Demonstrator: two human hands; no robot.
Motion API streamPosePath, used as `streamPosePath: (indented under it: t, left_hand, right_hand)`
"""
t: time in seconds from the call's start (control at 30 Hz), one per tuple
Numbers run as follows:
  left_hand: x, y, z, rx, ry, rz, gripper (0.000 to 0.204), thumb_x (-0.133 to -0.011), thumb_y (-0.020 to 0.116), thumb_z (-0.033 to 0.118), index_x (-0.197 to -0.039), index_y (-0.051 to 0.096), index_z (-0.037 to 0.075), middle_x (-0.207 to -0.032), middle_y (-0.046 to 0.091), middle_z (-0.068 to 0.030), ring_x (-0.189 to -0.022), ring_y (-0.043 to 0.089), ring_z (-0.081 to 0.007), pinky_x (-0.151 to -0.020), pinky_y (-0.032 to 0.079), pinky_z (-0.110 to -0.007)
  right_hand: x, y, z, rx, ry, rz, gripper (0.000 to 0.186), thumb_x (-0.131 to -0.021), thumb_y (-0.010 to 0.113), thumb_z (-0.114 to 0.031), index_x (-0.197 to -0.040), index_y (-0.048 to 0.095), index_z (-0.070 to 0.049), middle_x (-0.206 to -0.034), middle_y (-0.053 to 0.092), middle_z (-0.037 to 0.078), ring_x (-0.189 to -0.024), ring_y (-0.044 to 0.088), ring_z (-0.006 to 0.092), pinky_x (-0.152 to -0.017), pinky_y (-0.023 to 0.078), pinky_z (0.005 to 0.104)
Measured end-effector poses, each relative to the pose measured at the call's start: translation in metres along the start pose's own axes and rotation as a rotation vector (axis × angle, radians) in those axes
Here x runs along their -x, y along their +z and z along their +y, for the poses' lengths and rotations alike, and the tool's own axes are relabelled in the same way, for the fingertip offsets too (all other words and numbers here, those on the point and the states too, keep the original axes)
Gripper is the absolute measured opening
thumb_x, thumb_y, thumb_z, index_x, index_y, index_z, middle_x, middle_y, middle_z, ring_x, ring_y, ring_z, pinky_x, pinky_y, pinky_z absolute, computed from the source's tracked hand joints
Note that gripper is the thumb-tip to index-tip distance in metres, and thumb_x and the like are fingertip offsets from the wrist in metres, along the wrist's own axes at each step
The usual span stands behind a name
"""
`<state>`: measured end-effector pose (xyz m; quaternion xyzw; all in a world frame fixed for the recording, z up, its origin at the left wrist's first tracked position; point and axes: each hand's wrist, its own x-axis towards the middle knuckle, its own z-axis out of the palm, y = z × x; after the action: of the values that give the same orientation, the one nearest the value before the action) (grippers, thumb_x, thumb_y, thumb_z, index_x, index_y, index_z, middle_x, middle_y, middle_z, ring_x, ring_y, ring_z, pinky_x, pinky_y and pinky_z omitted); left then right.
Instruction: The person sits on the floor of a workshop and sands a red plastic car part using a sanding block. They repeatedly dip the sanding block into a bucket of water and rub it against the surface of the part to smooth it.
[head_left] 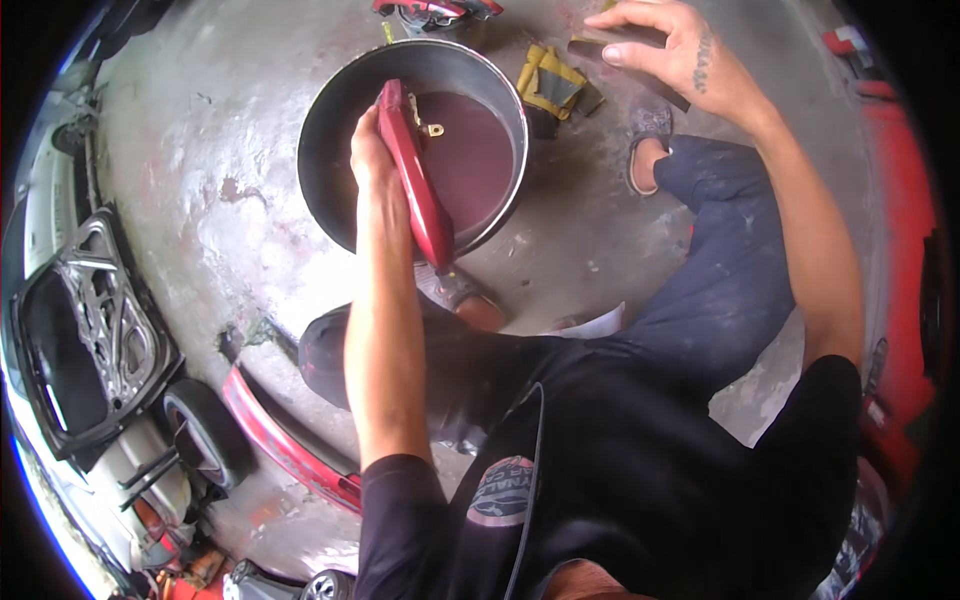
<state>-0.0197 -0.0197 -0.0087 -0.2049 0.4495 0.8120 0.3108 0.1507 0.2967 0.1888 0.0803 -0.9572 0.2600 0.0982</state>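
My left hand (372, 155) is closed around a glossy red curved panel (412, 180), which looks like a painted vehicle trim piece. The panel is held lengthwise over a round dark tub (340, 75) of murky reddish water (478, 165). A small metal bracket (435, 130) shows at the panel's right side. To the tub's upper right is my right hand (690, 60), raised, with thumb and fingers pinching a thin brown sheet that looks like sandpaper (586, 47). Part of that sheet is hidden behind the hand.
Yellow and dark sheets (553, 82) lie on the concrete floor right of the tub. Another red part (437, 10) sits beyond it. A long red strip (285, 435), a wheel (207, 432) and a metal-framed panel (100, 310) are at left; red bodywork (900, 250) stands at right.
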Motion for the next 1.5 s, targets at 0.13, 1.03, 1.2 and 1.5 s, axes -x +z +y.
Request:
streamPosePath:
  t: [0.13,1.03,1.2,1.5]
  left_hand:
    - [-0.058,0.001,0.006,-0.311,-0.064,0.086,0.034,-0.106,0.056,0.029,-0.112,0.068,-0.002,-0.091,0.072,-0.0173,-0.067,0.070,-0.0345,-0.054,0.062,-0.048]
    - [0.079,0.089,0.050,-0.138,0.118,-0.127,0.037,-0.112,0.053,0.037,-0.108,0.069,0.004,-0.082,0.071,-0.0118,-0.061,0.070,-0.0240,-0.055,0.062,-0.036]
    - [0.134,0.093,0.028,0.042,0.046,-0.237,0.035,-0.109,0.058,0.036,-0.115,0.068,0.003,-0.086,0.073,-0.0115,-0.063,0.071,-0.0228,-0.057,0.062,-0.034]
    - [0.134,0.081,-0.034,0.234,0.050,-0.275,0.030,-0.105,0.060,0.033,-0.114,0.064,0.004,-0.097,0.072,-0.0132,-0.072,0.073,-0.0246,-0.059,0.065,-0.043]
  right_hand:
    - [-0.006,0.010,-0.001,0.115,-0.157,0.032,0.021,-0.094,0.074,-0.021,-0.107,0.078,-0.004,-0.090,0.064,0.011,-0.084,0.061,0.0239,-0.076,0.052,0.0401]
    - [0.005,0.042,-0.015,0.062,0.026,-0.172,0.066,-0.089,0.072,-0.011,-0.153,0.055,-0.020,-0.106,0.061,0.016,-0.100,0.063,0.0381,-0.090,0.052,0.0480]
    - [0.005,0.038,-0.039,0.012,0.064,-0.080,0.086,-0.089,0.073,-0.009,-0.164,0.040,-0.034,-0.101,0.062,0.013,-0.094,0.066,0.0354,-0.087,0.055,0.0486]
    - [0.011,0.043,-0.043,0.046,-0.016,-0.174,0.097,-0.086,0.070,-0.009,-0.168,0.030,-0.041,-0.090,0.055,0.011,-0.086,0.061,0.0332,-0.086,0.055,0.0485]
